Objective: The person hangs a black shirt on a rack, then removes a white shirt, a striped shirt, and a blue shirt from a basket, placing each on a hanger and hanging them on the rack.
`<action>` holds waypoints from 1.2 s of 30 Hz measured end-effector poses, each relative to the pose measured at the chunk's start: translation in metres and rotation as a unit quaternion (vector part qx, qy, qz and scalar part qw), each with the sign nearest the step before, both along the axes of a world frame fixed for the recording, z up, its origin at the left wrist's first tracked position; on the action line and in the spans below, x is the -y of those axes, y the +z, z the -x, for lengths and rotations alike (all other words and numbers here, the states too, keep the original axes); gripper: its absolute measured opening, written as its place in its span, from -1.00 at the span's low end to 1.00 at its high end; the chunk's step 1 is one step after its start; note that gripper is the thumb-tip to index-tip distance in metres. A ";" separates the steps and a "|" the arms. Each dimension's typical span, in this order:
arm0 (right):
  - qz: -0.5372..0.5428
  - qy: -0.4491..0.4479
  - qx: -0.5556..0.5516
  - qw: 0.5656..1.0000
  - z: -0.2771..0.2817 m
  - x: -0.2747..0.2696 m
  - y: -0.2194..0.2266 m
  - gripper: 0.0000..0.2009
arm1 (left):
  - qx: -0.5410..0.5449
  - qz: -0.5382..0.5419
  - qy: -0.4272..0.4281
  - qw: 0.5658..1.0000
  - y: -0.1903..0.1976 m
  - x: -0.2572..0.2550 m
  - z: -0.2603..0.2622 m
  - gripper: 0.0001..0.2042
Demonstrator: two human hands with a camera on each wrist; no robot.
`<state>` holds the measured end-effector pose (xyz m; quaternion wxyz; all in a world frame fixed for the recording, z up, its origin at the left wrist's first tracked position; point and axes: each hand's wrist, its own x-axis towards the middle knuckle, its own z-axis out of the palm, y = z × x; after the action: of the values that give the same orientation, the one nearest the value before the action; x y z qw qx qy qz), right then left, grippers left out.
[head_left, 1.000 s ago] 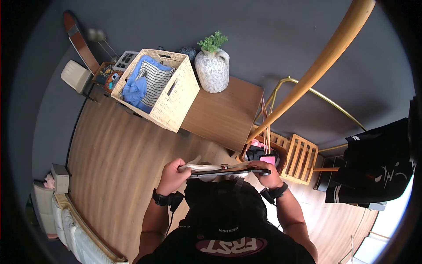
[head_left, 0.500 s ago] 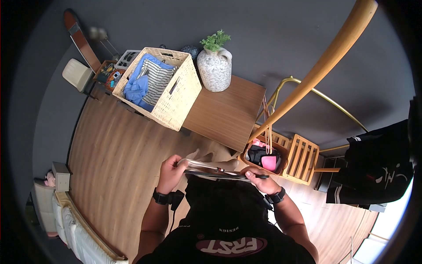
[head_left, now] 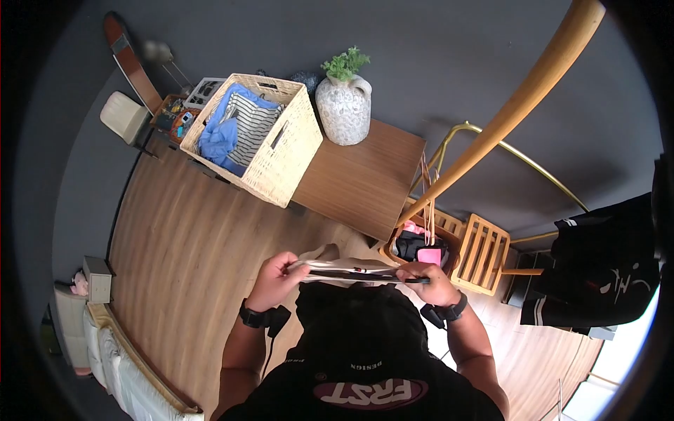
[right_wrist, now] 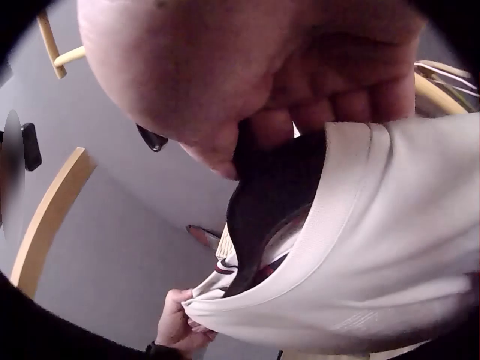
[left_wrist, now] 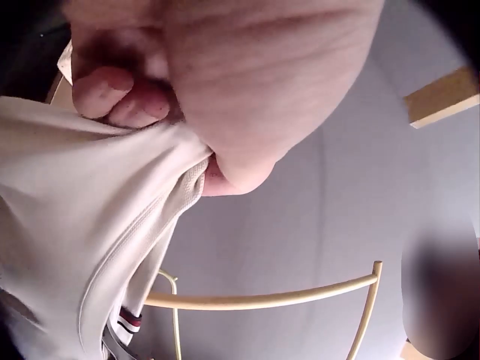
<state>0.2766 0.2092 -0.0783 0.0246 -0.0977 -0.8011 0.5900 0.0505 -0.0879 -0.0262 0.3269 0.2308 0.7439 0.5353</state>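
Both hands hold a cream garment (right_wrist: 397, 225) up in front of the body. My left hand (head_left: 276, 281) pinches its edge; in the left wrist view the cloth is bunched and pulled taut under the fingertips. A wide black clothes hanger (right_wrist: 277, 180) runs inside the garment's opening, seen in the right wrist view. My right hand (head_left: 432, 284) grips one end of this hanger, with the garment's hemmed edge right beside the curled fingers. Dark red and white trim (left_wrist: 129, 321) shows on the cloth near the hanger.
A wicker basket (head_left: 298, 154) with blue and striped cloth stands on a wooden cabinet (head_left: 351, 175) beside a plant vase (head_left: 344, 112). A curved wooden pole (head_left: 505, 116) crosses the right side. Near it are a filled bin (head_left: 453, 256), a slatted stool (head_left: 481, 252) and hanging black clothes (head_left: 597, 266).
The cream cloth has shifted along the black hanger toward the right hand and now covers more of it. The right hand has changed its grip at the hanger's end; the left keeps holding the cloth.
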 end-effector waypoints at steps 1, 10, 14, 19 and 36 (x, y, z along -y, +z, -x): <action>-0.021 0.008 0.011 1.000 0.005 0.004 0.011 -0.79 | -0.006 -0.002 -0.022 1.000 0.004 -0.004 -0.003 -0.84; -0.019 -0.080 -0.020 0.996 0.014 0.011 0.020 -0.82 | -0.386 0.081 -0.043 0.918 -0.013 -0.024 -0.010 -0.57; -0.032 -0.072 -0.027 0.996 0.010 0.009 0.014 -0.86 | -0.333 0.085 -0.149 0.927 -0.040 -0.011 -0.012 -0.66; -0.071 -0.078 -0.034 0.994 0.008 0.009 0.015 -0.88 | -0.298 0.014 -0.235 0.925 -0.026 -0.023 -0.016 -0.76; -0.026 -0.084 -0.113 0.990 0.019 0.023 0.018 -0.88 | -0.342 -0.004 -0.235 0.910 -0.006 -0.048 -0.019 -0.69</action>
<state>0.2581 0.1860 -0.0598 0.1668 -0.0967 -0.7975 0.5717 0.0698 -0.0396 -0.0320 0.1681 0.5695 0.7319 0.3341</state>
